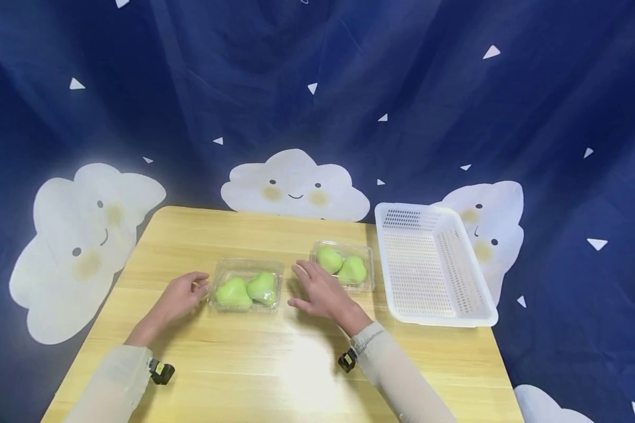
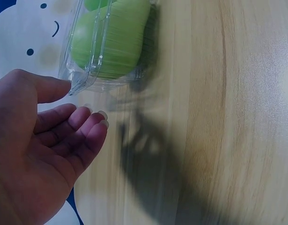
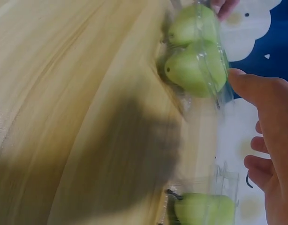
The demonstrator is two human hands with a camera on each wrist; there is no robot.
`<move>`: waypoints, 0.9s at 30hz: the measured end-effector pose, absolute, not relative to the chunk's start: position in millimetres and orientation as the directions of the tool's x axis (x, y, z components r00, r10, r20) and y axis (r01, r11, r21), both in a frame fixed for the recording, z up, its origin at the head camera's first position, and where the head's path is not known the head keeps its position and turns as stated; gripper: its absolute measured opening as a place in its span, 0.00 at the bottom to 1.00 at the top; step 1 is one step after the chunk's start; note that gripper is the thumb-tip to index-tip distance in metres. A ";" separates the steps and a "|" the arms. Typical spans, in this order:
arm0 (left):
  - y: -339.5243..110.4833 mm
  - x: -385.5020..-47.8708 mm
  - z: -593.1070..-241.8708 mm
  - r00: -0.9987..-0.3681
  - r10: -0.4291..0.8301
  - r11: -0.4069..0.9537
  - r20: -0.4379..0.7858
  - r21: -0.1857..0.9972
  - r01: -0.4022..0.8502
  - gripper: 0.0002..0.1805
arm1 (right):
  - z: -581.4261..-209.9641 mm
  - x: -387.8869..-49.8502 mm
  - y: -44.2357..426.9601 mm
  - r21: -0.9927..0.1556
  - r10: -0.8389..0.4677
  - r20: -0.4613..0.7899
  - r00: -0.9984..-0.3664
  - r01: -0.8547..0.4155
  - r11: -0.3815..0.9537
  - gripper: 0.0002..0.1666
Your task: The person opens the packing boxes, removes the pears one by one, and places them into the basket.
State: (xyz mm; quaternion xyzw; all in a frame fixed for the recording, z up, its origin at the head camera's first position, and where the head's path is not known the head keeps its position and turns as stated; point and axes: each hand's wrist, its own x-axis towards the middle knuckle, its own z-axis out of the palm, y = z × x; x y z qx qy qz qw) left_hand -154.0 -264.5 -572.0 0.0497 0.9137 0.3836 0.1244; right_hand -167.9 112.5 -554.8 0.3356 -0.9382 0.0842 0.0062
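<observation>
Two clear plastic boxes with green pears stand on the table in the head view. The left box [image 1: 243, 267] holds two pears [image 1: 234, 294]; the right box [image 1: 371, 276] also has two, partly behind the right hand. My left hand [image 1: 182, 294] is at the left box's left side, fingers loosely bent and holding nothing. In the left wrist view its thumb [image 2: 55, 89] is at a box corner; I cannot tell whether it touches. Between the boxes is my right hand [image 1: 323, 294], its fingers spread and nothing gripped. Its thumb [image 3: 247, 84] is close to the left box's edge in the right wrist view.
A white perforated plastic basket [image 1: 434, 320] stands at the table's right side, right of the second box. The wooden table [image 1: 233, 364] ends at the back against a dark blue curtain [image 1: 275, 88] with clouds. Each wrist wears a small black camera [image 1: 161, 372].
</observation>
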 end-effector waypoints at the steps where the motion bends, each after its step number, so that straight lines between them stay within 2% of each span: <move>1: -264.5 -154.1 -572.7 -0.964 0.185 0.699 -0.191 0.715 -0.008 0.27 | -554.9 -167.5 111.3 -0.150 -0.629 0.063 -0.775 -0.631 0.761 0.52; 11: -263.0 -155.7 -579.7 -0.960 0.171 0.674 -0.220 0.737 -0.049 0.26 | -557.1 -166.6 97.2 -0.104 -0.654 0.067 -0.754 -0.657 0.747 0.48; 22: -262.8 -154.5 -583.9 -0.962 0.166 0.665 -0.215 0.745 -0.052 0.25 | -559.5 -163.9 82.5 -0.156 -0.616 0.015 -0.788 -0.610 0.777 0.32; 27: -259.9 -155.0 -585.2 -0.964 0.171 0.665 -0.202 0.745 -0.038 0.24 | -564.0 -163.5 79.0 -0.188 -0.622 0.023 -0.783 -0.614 0.767 0.26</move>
